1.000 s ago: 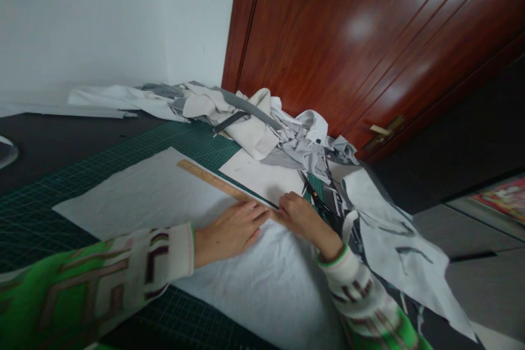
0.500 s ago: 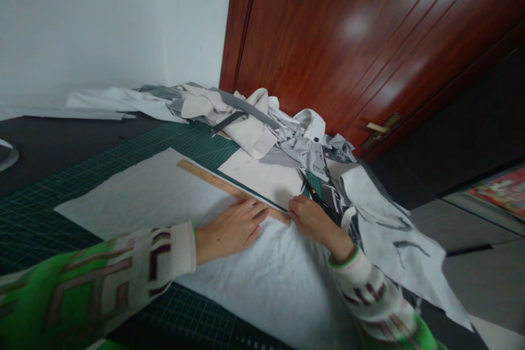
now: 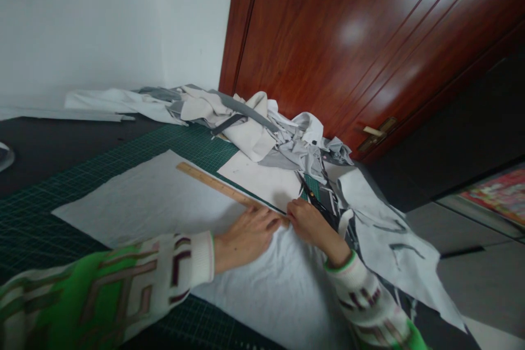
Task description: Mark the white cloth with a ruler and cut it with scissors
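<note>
A wooden ruler [image 3: 213, 180] lies slantwise along the upper edge of a large white cloth [image 3: 159, 197]. My left hand [image 3: 248, 236] rests on the ruler's near right part, fingers laid over the wood. At the ruler's right end, my right hand [image 3: 307, 221] has its fingers pinched together by the cloth's edge. What sits between those fingertips is hidden. Black-handled scissors [image 3: 318, 203] lie just beyond my right hand, partly covered by it. Under the cloth spreads a green cutting mat [image 3: 61, 188] with grid lines.
Beyond the ruler lies a flat white piece [image 3: 258, 178]. A heap of white and grey fabric scraps [image 3: 254, 126] runs along the back, against the wall and a reddish wooden door [image 3: 328, 38]. More white fabric [image 3: 389, 246] hangs over the table's right edge.
My left hand has slid right along the ruler, closer to my right hand. My right hand stays at the ruler's end. The view has shifted slightly.
</note>
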Demonstrator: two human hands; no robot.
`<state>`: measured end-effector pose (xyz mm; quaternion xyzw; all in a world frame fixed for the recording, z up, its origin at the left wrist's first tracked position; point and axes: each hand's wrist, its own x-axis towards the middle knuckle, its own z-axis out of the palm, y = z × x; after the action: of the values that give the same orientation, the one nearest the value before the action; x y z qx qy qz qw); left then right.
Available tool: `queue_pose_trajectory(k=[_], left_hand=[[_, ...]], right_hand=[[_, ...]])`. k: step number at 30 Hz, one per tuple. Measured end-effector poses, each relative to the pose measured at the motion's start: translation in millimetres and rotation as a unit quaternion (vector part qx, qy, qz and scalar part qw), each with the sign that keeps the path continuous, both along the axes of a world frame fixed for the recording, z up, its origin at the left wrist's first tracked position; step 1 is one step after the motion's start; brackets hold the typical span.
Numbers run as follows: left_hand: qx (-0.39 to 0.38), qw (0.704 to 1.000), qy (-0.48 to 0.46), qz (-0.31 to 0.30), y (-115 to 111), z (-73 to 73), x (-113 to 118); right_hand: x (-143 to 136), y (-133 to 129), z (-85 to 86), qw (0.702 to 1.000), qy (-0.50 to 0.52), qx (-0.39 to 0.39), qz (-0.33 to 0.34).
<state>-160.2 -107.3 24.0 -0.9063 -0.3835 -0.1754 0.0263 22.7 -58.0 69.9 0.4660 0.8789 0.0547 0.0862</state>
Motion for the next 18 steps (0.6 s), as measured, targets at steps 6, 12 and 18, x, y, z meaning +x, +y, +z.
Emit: queue_pose_trajectory(k=[6, 12, 18], left_hand=[[0.023, 1.0, 0.005, 0.003, -1.3, -1.4, 17.0], [0.016, 1.0, 0.0, 0.005, 0.5, -3.9, 16.9], [0.004, 1.0, -0.015, 0.003, -0.7, -2.1, 16.8]], right_hand=[[9.2, 0.0, -4.9, 1.0, 0.028, 0.006, 0.006], [12.0, -0.3, -5.6, 0.999, 0.033, 0.003, 0.012], [15.8, -5.3, 0.3, 0.999, 0.029, -0.013, 0.006]])
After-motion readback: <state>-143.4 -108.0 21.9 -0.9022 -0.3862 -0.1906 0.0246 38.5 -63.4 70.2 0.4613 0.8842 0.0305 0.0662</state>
